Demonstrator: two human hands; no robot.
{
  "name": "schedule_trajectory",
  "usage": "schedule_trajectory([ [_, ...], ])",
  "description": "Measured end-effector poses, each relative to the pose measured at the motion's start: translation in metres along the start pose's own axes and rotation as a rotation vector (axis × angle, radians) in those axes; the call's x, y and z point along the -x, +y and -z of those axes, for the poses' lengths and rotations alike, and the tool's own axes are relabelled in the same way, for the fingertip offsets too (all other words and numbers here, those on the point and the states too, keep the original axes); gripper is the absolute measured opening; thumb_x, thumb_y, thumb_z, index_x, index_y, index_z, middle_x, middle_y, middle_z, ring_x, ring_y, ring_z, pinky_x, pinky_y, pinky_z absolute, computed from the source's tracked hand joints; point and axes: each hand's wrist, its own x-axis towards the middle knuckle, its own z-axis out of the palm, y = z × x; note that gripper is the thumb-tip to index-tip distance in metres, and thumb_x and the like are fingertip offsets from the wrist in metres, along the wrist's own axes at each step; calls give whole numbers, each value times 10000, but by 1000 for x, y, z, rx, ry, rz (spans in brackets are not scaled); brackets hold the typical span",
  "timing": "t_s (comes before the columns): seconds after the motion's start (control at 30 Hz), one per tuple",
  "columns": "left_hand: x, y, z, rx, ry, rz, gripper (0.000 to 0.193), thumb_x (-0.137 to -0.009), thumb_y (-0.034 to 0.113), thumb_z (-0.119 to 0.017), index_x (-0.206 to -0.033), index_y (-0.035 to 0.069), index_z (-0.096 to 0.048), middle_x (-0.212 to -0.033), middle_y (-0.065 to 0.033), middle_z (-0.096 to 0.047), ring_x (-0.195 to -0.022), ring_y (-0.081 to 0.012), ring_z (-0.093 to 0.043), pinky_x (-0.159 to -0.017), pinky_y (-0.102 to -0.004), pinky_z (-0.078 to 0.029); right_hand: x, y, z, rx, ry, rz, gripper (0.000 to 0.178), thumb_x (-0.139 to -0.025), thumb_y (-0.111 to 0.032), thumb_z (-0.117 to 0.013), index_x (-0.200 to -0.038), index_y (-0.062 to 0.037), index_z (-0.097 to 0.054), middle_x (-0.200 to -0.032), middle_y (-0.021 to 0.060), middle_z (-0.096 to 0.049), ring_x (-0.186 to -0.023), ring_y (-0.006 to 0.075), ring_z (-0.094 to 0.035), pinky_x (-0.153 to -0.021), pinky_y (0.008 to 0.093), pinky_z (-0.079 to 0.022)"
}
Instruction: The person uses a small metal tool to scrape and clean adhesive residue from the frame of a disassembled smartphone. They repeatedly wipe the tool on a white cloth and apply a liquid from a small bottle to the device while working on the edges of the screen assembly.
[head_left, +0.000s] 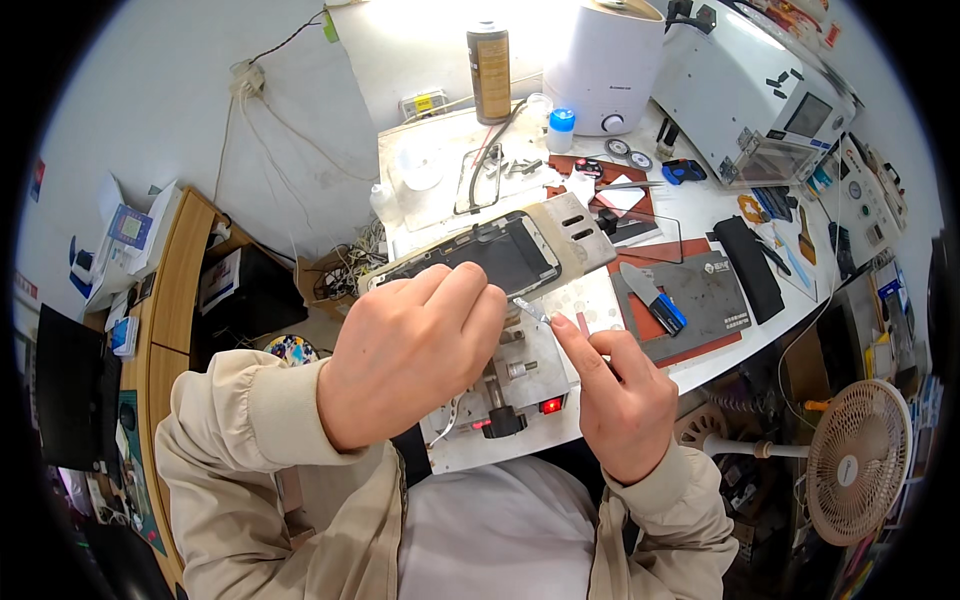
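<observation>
Black, silver-framed, phone-like panel point(503, 254) lies on beige-grey metal plate point(583, 258), long axis roughly left-right, just beyond nearer, curled left hand point(412, 345) (grasp hidden); right hand point(628, 405) pinches slim silvery blade point(532, 311).

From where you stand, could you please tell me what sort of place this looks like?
Probably a small electronics repair workshop: a phone-like device lies on a slotted plate, the right hand holds a thin tool, and a dark mat lies nearby.

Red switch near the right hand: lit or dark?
Lit: the red switch glows brightly, left of the right hand.
</observation>
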Motion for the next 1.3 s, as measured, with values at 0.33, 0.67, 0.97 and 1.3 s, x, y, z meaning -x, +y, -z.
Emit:
schedule_trajectory([
  [0.33, 0, -2, 1, 10, -5, -12, 192, -761, 108, -730, -824, 69, -553, -811, -41, -469, -676, -163, -575, -550, -320, -496, 12, -6, -23, -115, 87, -81, 704, -743, 90, -721, -1404, -143, -783, -933, 22, -562, -702, 157, -621, -577, 334, -540],
  [0.67, -1, 1, 12, 54, -115, 50, 278, -792, 33, -850, -1006, 53, -674, -918, -47, -639, -749, -218, -691, -623, -349, -569, 20, -7, -41, -318, 134, -136, 770, -714, 159, -686, -1435, -102, -758, -956, 56, -614, -722, 203, -639, -610, 364, -552],
  [0.97, 0, 1, 12, 63, -114, 63, 281, -788, 25, -850, -1010, 48, -679, -918, -50, -644, -749, -221, -691, -619, -351, -568, 20, -6, -46, -457, 131, -162, 593, -881, 197, -640, -1424, -20, -742, -972, 101, -622, -734, 199, -620, -649, 313, -525],
  [1.3, 0, 0, 11, 49, -116, 53, 267, -789, 37, -854, -991, 51, -681, -919, -46, -647, -748, -222, -688, -626, -352, -570, 17, -9, -35, -165, 144, -106, 764, -679, 106, -713, -1407, -113, -779, -944, 29, -600, -713, 168, -630, -601, 346, -550],
])
